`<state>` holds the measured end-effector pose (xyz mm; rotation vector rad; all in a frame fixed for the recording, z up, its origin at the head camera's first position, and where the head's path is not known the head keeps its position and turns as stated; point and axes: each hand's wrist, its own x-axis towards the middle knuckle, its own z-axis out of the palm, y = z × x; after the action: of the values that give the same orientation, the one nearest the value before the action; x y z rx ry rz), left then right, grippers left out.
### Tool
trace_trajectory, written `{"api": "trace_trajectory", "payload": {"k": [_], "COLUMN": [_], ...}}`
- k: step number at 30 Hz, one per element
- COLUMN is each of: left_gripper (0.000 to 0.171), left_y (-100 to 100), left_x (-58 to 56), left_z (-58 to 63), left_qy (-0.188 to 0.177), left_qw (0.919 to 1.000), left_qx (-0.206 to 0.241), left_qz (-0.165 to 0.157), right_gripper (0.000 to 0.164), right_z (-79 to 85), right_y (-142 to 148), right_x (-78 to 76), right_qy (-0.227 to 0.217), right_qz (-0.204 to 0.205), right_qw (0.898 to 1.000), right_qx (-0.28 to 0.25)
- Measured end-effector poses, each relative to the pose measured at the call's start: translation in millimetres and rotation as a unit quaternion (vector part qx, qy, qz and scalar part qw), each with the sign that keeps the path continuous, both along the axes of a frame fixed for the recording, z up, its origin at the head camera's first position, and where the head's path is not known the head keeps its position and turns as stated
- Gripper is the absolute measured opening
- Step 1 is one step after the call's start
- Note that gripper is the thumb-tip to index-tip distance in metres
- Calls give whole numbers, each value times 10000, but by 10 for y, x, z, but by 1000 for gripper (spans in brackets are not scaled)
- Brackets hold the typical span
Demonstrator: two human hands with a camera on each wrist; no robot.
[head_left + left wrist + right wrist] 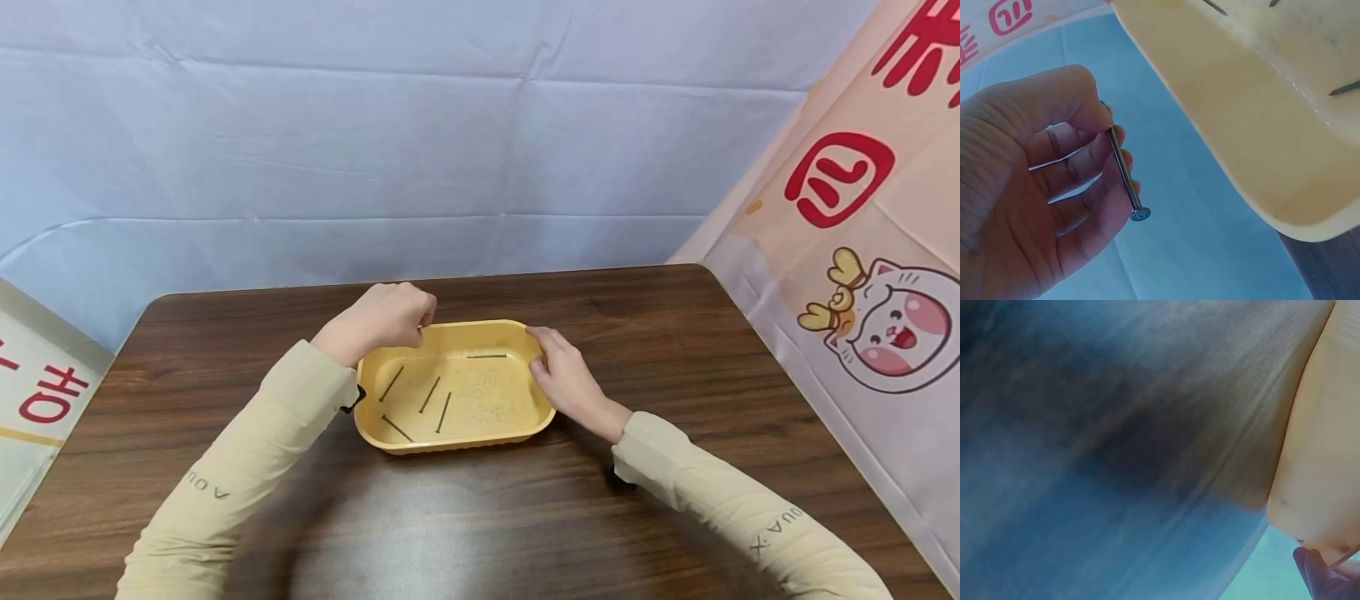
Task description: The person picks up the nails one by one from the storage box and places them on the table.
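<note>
My left hand is raised over the far left corner of a shallow yellow plastic tray. In the left wrist view its thumb and fingers pinch a steel nail, flat head downward, outside the tray wall. Several more dark nails lie scattered on the tray floor, most of them in its left half and one near the far wall. My right hand grips the tray's right end, thumb over the rim and fingers on the outside. Only its fingertips show in the right wrist view, against the tray.
The tray stands on a dark brown wooden table with rounded far corners. Behind the table hangs a pale cloth. A printed banner with red characters and a cartoon cat is on the right, and another printed sheet on the left.
</note>
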<state>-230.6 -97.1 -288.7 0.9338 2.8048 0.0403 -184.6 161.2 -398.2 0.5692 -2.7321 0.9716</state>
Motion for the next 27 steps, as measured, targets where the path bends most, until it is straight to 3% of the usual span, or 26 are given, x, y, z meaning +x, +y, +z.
{"api": "trace_trajectory", "payload": {"k": [12,27], "left_gripper": [14,11], "left_y": [-104,-282], "left_x": [-9,1], "left_z": [11,17], "left_qy": [104,41], "left_qw": [9998,9988], "left_qx": [193,362], "left_qz": [41,333], "right_gripper": [42,42], "right_z": [16,7], "right_y": [-7,-1], "right_x": [7,7], "right_qy": [-39,-22], "right_qz": [-10,2], "right_qw": [10000,10000], "right_qx": [4,-1]}}
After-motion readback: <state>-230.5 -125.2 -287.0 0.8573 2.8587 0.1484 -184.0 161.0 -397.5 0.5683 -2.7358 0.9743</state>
